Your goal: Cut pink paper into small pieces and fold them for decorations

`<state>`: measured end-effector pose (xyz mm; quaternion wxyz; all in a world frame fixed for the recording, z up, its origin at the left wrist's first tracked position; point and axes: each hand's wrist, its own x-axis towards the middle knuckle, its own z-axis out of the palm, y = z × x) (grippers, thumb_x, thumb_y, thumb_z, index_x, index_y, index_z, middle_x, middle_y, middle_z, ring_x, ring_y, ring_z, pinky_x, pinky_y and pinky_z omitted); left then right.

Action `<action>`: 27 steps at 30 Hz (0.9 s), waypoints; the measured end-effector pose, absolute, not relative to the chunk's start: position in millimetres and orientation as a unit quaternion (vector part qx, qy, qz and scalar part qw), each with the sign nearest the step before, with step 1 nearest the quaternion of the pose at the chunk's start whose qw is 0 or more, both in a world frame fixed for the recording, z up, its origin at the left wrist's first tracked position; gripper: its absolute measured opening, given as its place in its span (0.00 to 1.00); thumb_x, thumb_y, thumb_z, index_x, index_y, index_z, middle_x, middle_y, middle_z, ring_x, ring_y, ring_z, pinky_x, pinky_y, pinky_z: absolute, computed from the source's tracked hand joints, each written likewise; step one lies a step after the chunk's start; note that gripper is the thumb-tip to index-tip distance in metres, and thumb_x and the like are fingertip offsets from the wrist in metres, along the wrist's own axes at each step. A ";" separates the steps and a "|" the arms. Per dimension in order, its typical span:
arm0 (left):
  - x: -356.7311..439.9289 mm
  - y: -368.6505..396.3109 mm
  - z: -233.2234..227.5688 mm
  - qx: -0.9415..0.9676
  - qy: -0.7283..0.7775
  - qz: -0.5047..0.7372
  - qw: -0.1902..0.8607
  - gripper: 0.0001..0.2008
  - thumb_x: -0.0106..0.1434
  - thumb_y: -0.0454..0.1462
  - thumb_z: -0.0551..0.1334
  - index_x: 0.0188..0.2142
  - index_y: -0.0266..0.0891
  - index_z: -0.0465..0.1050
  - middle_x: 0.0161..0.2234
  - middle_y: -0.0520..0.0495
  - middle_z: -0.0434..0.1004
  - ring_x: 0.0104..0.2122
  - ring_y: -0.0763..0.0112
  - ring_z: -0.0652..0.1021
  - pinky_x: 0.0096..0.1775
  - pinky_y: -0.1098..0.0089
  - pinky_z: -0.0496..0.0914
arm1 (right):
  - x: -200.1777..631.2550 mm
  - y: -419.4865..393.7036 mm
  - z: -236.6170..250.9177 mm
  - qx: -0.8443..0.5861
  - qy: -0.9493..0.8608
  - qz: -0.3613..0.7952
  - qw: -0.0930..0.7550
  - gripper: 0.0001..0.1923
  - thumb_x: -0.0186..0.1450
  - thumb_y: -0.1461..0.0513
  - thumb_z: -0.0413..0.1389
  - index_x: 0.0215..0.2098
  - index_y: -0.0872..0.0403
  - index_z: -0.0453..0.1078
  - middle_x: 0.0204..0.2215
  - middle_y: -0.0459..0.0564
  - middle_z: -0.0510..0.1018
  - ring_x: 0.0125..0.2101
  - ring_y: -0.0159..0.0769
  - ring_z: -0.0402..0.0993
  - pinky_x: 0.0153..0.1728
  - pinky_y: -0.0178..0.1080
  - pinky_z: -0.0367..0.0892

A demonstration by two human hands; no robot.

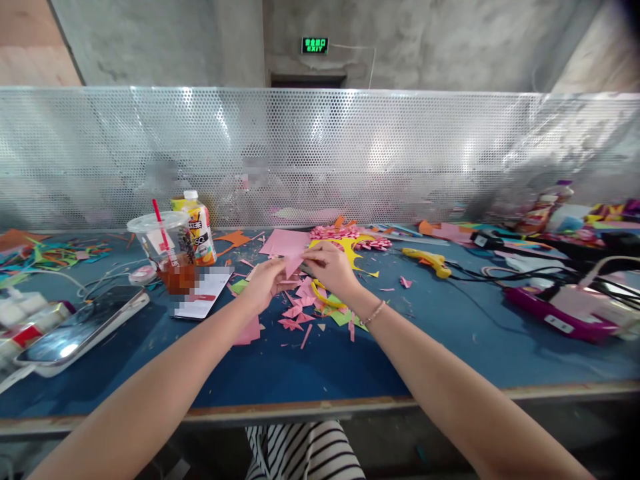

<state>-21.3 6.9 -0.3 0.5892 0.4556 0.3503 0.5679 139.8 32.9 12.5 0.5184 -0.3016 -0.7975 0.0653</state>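
A small folded piece of pink paper (294,265) is held up between my two hands over the middle of the table. My left hand (267,280) is closed, pinching the paper's left side between thumb and fingers. From the right, my right hand (330,267) pinches the paper's other edge. A yellow loop (325,297), like a scissors handle, shows just under my right hand; whether the hand touches it I cannot tell. Pink paper scraps (295,313) and green pieces (345,317) lie scattered below. Behind the hands is a flat pink sheet (283,241).
A plastic cup (163,233) with a straw, a juice bottle (203,230) and a phone (85,327) stand or lie at left. Yellow cut paper (357,250) lies behind my right hand. On the right are a yellow glue gun (427,261), cables and a purple power strip (560,317). A perforated metal screen (320,153) bounds the back.
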 end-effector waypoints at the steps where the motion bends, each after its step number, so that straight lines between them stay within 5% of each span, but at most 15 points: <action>1: -20.6 6.0 0.1 0.465 0.353 0.575 0.573 0.08 0.49 0.37 0.64 0.28 0.35 0.68 0.24 0.50 0.71 0.26 0.73 0.74 0.33 0.68 0.72 | 138.6 32.8 11.1 -0.297 -0.803 0.077 0.511 0.09 0.57 0.68 0.53 0.29 0.52 0.75 0.32 0.50 0.74 0.35 0.34 0.71 0.37 0.38 0.67; 5: -21.9 5.4 1.5 0.517 0.386 0.594 0.481 0.08 0.47 0.33 0.64 0.28 0.34 0.68 0.24 0.53 0.69 0.24 0.78 0.72 0.34 0.70 0.71 | 134.2 35.7 4.3 -0.315 -0.777 0.182 0.514 0.10 0.56 0.64 0.55 0.36 0.53 0.73 0.36 0.50 0.71 0.33 0.31 0.71 0.33 0.36 0.68; 8: -24.8 7.3 0.7 0.574 0.399 0.575 0.425 0.07 0.47 0.34 0.63 0.28 0.35 0.68 0.21 0.55 0.66 0.20 0.77 0.71 0.28 0.71 0.70 | 133.4 40.5 1.8 -0.337 -0.737 0.264 0.523 0.22 0.52 0.64 0.58 0.46 0.54 0.67 0.41 0.52 0.69 0.26 0.27 0.69 0.27 0.35 0.68; 13: -27.1 8.5 -0.1 0.596 0.378 0.574 0.416 0.08 0.49 0.36 0.62 0.31 0.36 0.73 0.27 0.50 0.73 0.24 0.74 0.73 0.30 0.70 0.69 | 136.3 43.3 6.4 -0.314 -0.754 0.265 0.512 0.06 0.51 0.67 0.55 0.28 0.55 0.73 0.32 0.49 0.73 0.30 0.30 0.69 0.32 0.34 0.66; 17: -26.7 7.7 3.5 0.498 0.300 0.604 0.545 0.08 0.51 0.38 0.60 0.27 0.34 0.74 0.33 0.44 0.75 0.33 0.71 0.75 0.34 0.71 0.70 | 139.6 43.9 8.9 -0.294 -0.727 0.302 0.542 0.08 0.50 0.68 0.52 0.21 0.54 0.73 0.31 0.48 0.75 0.30 0.30 0.70 0.31 0.34 0.65; 21: -26.3 8.3 2.2 0.479 0.347 0.567 0.573 0.13 0.43 0.32 0.67 0.32 0.36 0.71 0.27 0.50 0.73 0.25 0.75 0.74 0.31 0.71 0.70 | 140.5 48.8 5.1 -0.281 -0.739 0.308 0.530 0.10 0.49 0.69 0.50 0.21 0.54 0.72 0.24 0.46 0.74 0.27 0.29 0.69 0.30 0.33 0.64; 27: -27.3 10.6 -2.2 0.533 0.394 0.525 0.534 0.08 0.47 0.33 0.65 0.27 0.34 0.67 0.23 0.53 0.69 0.22 0.79 0.73 0.30 0.73 0.70 | 145.6 51.8 4.3 -0.411 -0.780 0.197 0.430 0.16 0.55 0.66 0.50 0.41 0.58 0.69 0.36 0.53 0.75 0.33 0.32 0.71 0.33 0.34 0.65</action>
